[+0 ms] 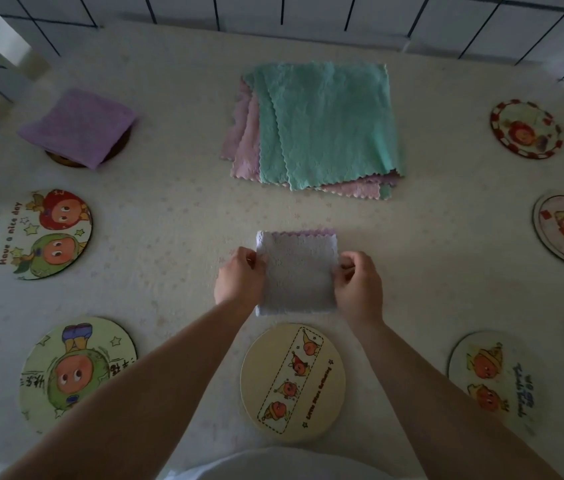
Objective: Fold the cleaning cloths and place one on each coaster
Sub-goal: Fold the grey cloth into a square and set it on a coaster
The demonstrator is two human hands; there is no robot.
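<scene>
The table [176, 188] fills the view under a pale patterned cover; at its far middle lies the stack [322, 126] of unfolded cloths, green on top with pink and purple edges showing beneath, so several cloths are still to fold; round the edges sit the coasters, of which I count at least eight, one cut off by the right border; only the far-left coaster [66, 160] is served, a folded purple cloth [78, 126] lying on it and hiding most of it; the others show bare faces, among them the near yellow coaster [292, 379], the apple coaster [40, 233] and the red-rimmed coaster [526, 128]; so by my judgement the task is early, one placed and the second in hand; that second, a pale folded cloth [296, 271], lies on the table just beyond the yellow coaster, its near edge close to the rim; the left hand [239, 278] pinches its left edge and the right hand [358, 285] pinches its right edge, fingers curled; the placing itself is not yet done.
</scene>
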